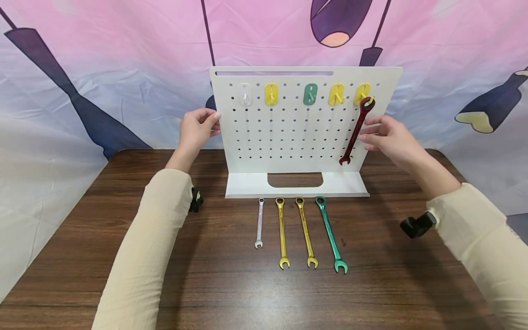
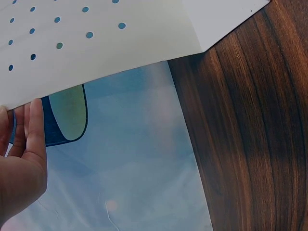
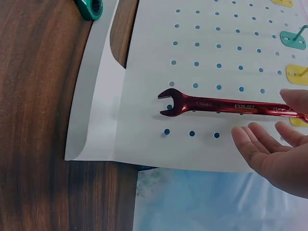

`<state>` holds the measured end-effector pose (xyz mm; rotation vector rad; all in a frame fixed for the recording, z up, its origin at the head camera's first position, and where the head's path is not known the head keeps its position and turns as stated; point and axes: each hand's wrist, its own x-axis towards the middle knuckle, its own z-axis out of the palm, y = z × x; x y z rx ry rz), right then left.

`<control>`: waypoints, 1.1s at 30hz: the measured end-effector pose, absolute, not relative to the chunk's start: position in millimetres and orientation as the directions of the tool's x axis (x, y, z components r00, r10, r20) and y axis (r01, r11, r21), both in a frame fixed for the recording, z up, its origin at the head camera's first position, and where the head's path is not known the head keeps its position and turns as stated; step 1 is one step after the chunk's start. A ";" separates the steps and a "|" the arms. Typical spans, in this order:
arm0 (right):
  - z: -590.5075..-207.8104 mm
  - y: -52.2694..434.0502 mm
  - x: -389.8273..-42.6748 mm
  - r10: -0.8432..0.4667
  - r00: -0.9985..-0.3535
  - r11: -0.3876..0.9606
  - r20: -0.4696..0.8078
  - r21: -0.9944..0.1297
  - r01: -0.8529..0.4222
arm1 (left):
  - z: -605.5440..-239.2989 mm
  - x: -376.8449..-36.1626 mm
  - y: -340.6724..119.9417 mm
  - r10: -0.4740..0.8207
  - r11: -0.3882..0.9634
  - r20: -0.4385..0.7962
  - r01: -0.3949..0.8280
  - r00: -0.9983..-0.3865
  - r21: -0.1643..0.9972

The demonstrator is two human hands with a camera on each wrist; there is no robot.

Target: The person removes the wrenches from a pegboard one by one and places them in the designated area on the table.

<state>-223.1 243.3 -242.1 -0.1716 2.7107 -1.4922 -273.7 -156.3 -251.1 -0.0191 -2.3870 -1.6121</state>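
Observation:
A red combination wrench (image 1: 355,133) hangs by its ring end from the rightmost yellow hook (image 1: 361,90) of a white pegboard (image 1: 294,165). It slants down with its open jaw low. My right hand (image 1: 389,137) is just right of the wrench, fingers loosely spread. In the right wrist view, a gap shows between the wrench shaft and the fingertips (image 3: 240,137); the thumb is close above the shaft. My left hand (image 1: 197,128) pinches the board's left edge between thumb and fingers. In the left wrist view, the fingers (image 2: 36,127) reach behind the edge.
On the wooden table (image 1: 231,293), a silver wrench (image 1: 260,224), two yellow wrenches (image 1: 282,233) and a green wrench (image 1: 330,233) lie before the board. White (image 1: 245,95), yellow (image 1: 271,94) and green (image 1: 310,94) hooks line its upper part. A patterned cloth (image 1: 264,36) hangs behind.

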 end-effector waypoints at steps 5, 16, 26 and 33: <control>-240.0 239.3 -226.9 -0.106 -0.994 0.515 0.026 -0.854 -0.077 | -251.3 -274.4 -156.7 -0.136 0.387 0.216 0.149 -0.967 0.910; -238.2 233.5 -231.7 -0.067 -0.998 0.497 0.017 -0.866 -0.048 | -251.2 -273.9 -156.4 -0.136 0.392 0.213 0.145 -0.967 0.909; -239.8 231.2 -233.8 -0.044 -0.999 0.422 0.019 -0.906 -0.036 | -252.2 -276.2 -156.0 -0.138 0.383 0.208 0.142 -0.968 0.913; -239.3 231.4 -234.6 -0.048 -0.998 0.405 0.052 -0.912 -0.067 | -251.3 -275.1 -156.2 -0.137 0.379 0.209 0.144 -0.968 0.914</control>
